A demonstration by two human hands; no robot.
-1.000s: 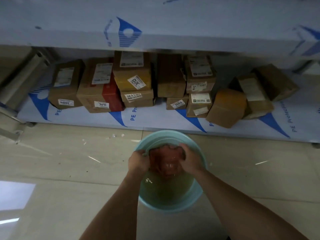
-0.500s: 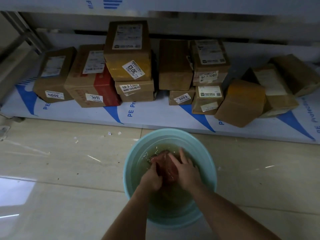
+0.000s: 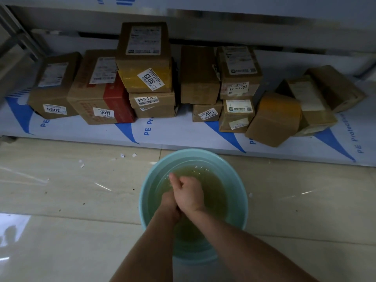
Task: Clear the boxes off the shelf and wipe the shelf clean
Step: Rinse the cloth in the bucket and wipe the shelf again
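Since prev. frames: reddish cloth no longer visible; both hands now pushed together under the murky yellow-green water in the round pale-blue plastic basin (image 3: 243, 197) on floor. Right hand (image 3: 188, 195) overlaps left hand (image 3: 168, 202); grip state cannot be told, prob. rinsing. Brown cardboard boxes (image 3: 200, 75) all on the white film-covered shelf (image 3: 179, 132); clearing not started.

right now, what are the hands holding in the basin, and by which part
It cannot be told. Both hands are down in the basin of murky water, the right hand lying over the left hand; nothing shows between them.
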